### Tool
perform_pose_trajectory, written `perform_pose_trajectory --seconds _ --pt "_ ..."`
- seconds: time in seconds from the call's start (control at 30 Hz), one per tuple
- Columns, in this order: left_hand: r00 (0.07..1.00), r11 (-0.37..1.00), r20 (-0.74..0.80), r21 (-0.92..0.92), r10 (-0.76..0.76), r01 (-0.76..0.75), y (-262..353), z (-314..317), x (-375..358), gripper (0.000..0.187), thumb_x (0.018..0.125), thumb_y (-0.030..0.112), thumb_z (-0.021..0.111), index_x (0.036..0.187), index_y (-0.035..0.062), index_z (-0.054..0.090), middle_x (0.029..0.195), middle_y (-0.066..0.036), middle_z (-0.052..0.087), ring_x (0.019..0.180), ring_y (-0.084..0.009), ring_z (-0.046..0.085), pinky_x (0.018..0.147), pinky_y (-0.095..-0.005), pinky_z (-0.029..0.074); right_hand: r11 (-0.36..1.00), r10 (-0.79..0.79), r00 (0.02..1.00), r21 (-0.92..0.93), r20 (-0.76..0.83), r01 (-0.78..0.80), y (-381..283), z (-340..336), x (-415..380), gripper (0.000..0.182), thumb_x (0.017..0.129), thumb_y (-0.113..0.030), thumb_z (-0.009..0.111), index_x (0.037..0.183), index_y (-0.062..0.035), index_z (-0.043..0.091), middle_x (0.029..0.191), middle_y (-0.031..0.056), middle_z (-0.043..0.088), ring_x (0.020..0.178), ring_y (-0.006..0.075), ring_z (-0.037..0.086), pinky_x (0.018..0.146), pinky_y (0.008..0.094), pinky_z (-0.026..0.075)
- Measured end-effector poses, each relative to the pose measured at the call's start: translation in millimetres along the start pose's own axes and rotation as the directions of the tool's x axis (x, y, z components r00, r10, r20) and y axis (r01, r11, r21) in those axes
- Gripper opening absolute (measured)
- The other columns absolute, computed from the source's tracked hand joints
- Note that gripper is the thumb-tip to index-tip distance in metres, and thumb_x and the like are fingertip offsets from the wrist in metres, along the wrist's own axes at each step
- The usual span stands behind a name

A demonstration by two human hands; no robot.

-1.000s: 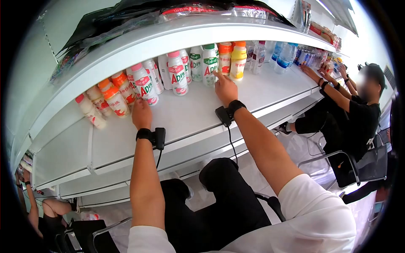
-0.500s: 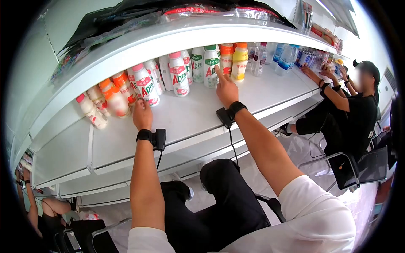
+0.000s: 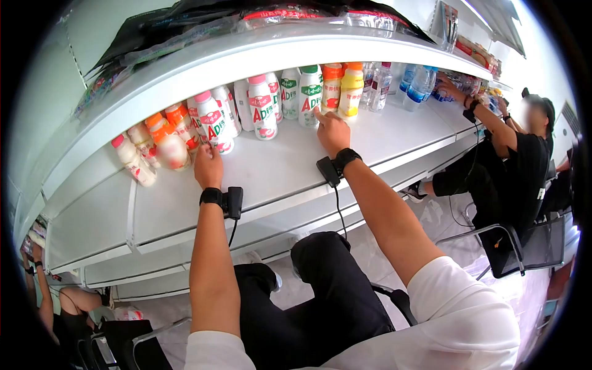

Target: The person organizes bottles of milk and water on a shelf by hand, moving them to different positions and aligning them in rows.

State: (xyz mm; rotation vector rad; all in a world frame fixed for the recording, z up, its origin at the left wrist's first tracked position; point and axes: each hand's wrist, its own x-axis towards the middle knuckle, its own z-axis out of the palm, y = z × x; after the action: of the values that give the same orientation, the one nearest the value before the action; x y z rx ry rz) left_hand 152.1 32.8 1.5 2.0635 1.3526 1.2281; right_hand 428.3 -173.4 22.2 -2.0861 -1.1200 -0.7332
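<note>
My left hand (image 3: 208, 166) is closed, its fingers curled against the lower front of a white bottle with a pink cap (image 3: 216, 126). Whether anything is pinched between them is hidden. My right hand (image 3: 333, 132) has its index finger stretched out, the tip at the lower label of a white bottle with a green cap (image 3: 310, 95). The other fingers of that hand are partly folded and hold nothing. Between my hands stands another pink-capped bottle (image 3: 263, 108). To the right of the green-capped one are an orange-capped bottle (image 3: 332, 86) and a yellow bottle (image 3: 351, 92).
Several orange-capped bottles and a tilted red-capped bottle (image 3: 134, 161) stand at the left. Clear water bottles (image 3: 420, 86) are farther right on the white shelf (image 3: 271, 166). An upper shelf edge (image 3: 271, 58) overhangs the bottles. A co-worker (image 3: 524, 154) sits at the right.
My right index fingertip has moved slightly down the green-capped bottle. My left hand has barely moved. The co-worker at the right has reached farther toward the back of the shelf.
</note>
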Motion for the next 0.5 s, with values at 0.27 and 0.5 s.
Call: perform_pose_trajectory --seconds 0.27,0.5 --pt "0.999 0.999 -0.022 -0.032 0.038 -0.039 -5 2 -1 0.024 0.09 0.026 0.062 0.107 0.0084 0.064 0.104 -0.01 0.07 0.099 -0.0301 0.066 0.085 -0.0412 0.051 0.997 0.019 0.995 0.073 -0.099 -0.012 -16 -11 1 0.055 0.083 -0.003 0.056 0.133 -0.0266 0.061 0.091 0.0065 0.065 0.078 0.0297 0.067 0.065 0.0419 0.054" --pt "0.999 0.999 0.001 -0.008 0.035 -0.035 2 -1 -2 0.022 0.091 0.025 0.061 0.105 0.0079 0.063 0.104 -0.011 0.07 0.1 -0.0315 0.066 0.085 -0.0418 0.051 1.0 0.003 0.999 0.006 0.041 -0.004 -4 -3 -1 0.051 0.085 -0.005 0.056 0.13 -0.0274 0.063 0.087 0.0067 0.065 0.075 0.03 0.066 0.064 0.0429 0.053"
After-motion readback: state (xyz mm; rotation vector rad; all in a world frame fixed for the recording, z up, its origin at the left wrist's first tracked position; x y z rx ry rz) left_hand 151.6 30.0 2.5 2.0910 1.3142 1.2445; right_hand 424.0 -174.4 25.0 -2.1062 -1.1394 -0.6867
